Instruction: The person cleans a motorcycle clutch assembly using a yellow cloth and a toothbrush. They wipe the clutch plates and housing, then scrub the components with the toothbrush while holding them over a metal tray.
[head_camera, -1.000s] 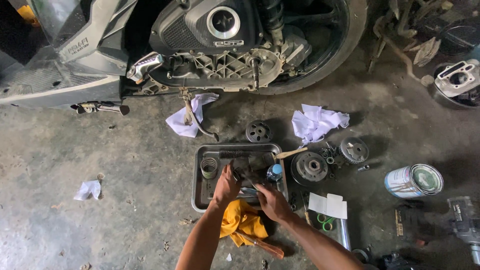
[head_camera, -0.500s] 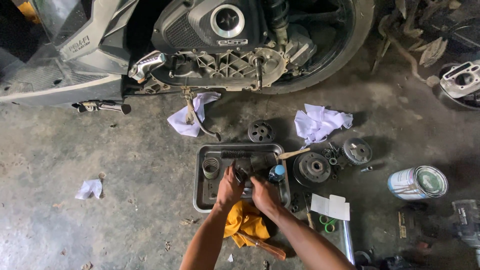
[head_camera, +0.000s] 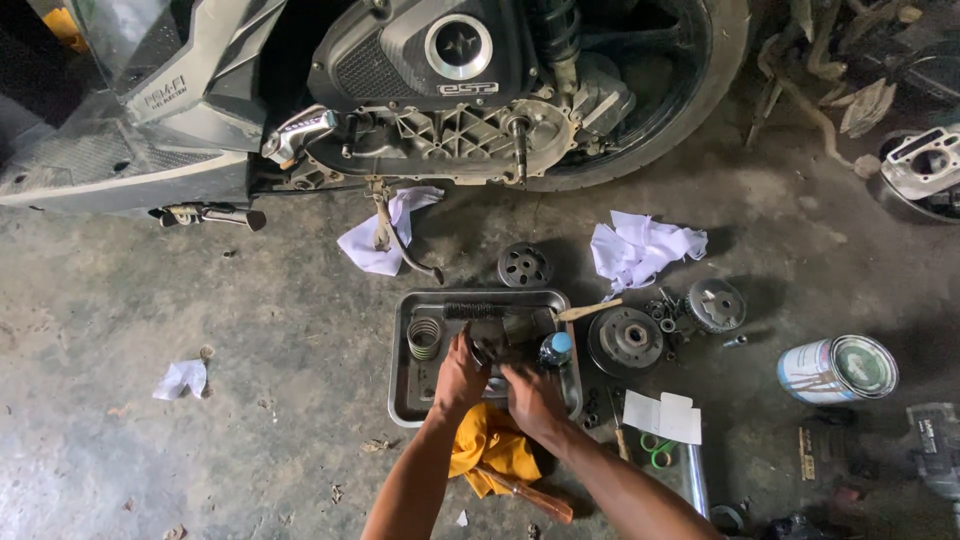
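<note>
Both my hands reach into a shallow metal tray (head_camera: 402, 395) on the concrete floor. My left hand (head_camera: 458, 378) and my right hand (head_camera: 532, 397) close together around a dark metal part (head_camera: 492, 348) in the tray's middle; its shape is mostly hidden by my fingers. Inside the tray a coil spring (head_camera: 424, 338) lies at the left, a dark ribbed belt (head_camera: 475, 311) along the far rim, and a small blue-capped bottle (head_camera: 556, 348) at the right.
A scooter (head_camera: 420, 90) with its engine side opened stands beyond the tray. Round clutch and pulley parts (head_camera: 625, 340) and white rags (head_camera: 640, 250) lie to the right, with a paint can (head_camera: 838, 368). A yellow cloth (head_camera: 490, 450) and a wooden-handled tool (head_camera: 525, 492) lie by my arms.
The view has shifted slightly. My hands stay in the tray, drawn closer together over the dark part.
</note>
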